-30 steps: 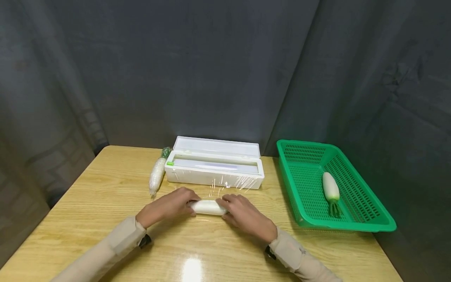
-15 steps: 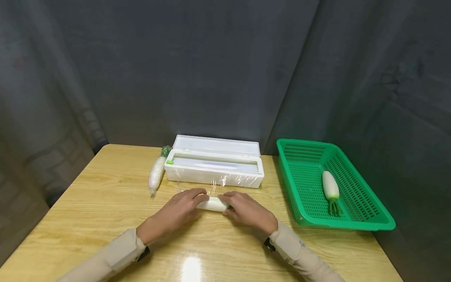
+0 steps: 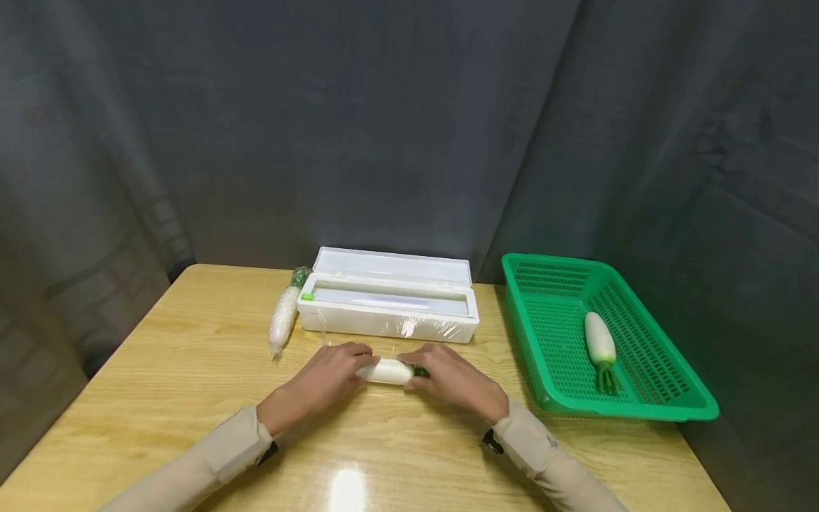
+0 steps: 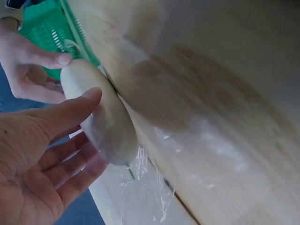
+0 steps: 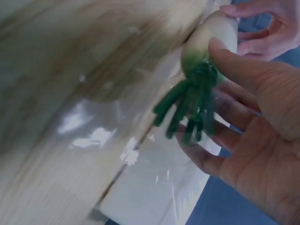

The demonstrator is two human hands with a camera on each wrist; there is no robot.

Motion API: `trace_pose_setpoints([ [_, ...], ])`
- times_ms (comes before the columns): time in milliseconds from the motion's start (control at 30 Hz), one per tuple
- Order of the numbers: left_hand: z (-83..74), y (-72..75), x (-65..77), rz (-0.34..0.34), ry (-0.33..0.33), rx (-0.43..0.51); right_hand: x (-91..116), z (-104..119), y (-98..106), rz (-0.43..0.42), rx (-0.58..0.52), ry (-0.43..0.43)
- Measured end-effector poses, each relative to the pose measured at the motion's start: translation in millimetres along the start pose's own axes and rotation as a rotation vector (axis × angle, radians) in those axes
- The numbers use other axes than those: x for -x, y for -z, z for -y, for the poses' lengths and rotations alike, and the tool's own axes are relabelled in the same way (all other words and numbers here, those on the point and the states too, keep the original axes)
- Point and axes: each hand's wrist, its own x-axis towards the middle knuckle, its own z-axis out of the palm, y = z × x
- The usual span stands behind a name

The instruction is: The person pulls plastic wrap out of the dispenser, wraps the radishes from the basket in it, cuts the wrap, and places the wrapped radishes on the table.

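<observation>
Between my two hands, a white radish (image 3: 386, 371) lies crosswise over the table. My left hand (image 3: 323, 380) grips its bare tapered end, thumb on top and fingers beneath, as the left wrist view shows. With the thumb near the green shoulder, my right hand (image 3: 451, 380) holds the leafy end; its green stalks (image 5: 192, 105) spread out under clear film in the right wrist view. Crinkled cling film (image 4: 143, 176) runs between the radish and the front of a white cling film box (image 3: 384, 326), whose lid (image 3: 393, 267) stands up.
A film-wrapped radish (image 3: 284, 320) lies left of the box, leaves away from me. On the right stands a green basket (image 3: 534, 366) with another radish (image 3: 600, 340) inside. A dark curtain (image 3: 384, 142) hangs behind the wooden table (image 3: 192, 341).
The radish has turned and moved slightly away from me and right, and its dark green leaf base now shows by the right hand. My left hand has shifted forward and right along it.
</observation>
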Motion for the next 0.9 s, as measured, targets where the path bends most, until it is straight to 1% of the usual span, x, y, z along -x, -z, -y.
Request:
trace_pose_setpoints([
  [100, 1.3, -0.9, 1.2, 0.011, 0.018, 0.031, 7.2, 0.5, -3.1, -0.037, 0.040, 0.008],
  [133, 1.7, -0.6, 1.1, 0.016, 0.021, 0.043, 10.2, 1.2, -3.9, -0.056, 0.068, 0.012],
  [233, 4.2, -0.1, -0.5, 0.031, 0.031, 0.058, 16.4, 4.0, -6.2, -0.133, 0.153, 0.026],
  [367, 8.2, 2.6, -5.6, 0.061, 0.054, 0.076, 17.7, 4.9, -9.0, -0.228, 0.258, 0.049],
  [467, 11.0, 4.6, -9.8, 0.097, 0.074, 0.092, 17.1, 2.7, -11.5, -0.266, 0.325, 0.062],
  [600, 13.5, 5.1, -13.3, 0.139, 0.082, 0.108, 15.1, -2.3, -15.3, -0.271, 0.388, 0.076],
  [667, 14.3, 4.7, -14.1, 0.147, 0.074, 0.103, 12.9, -5.0, -16.9, -0.266, 0.392, 0.078],
  [767, 15.3, 4.2, -14.9, 0.144, 0.062, 0.095, 8.5, -9.2, -17.7, -0.255, 0.362, 0.075],
  [900, 17.6, 3.9, -16.4, 0.116, 0.030, 0.083, 2.6, -15.7, -16.5, -0.243, 0.250, 0.068],
])
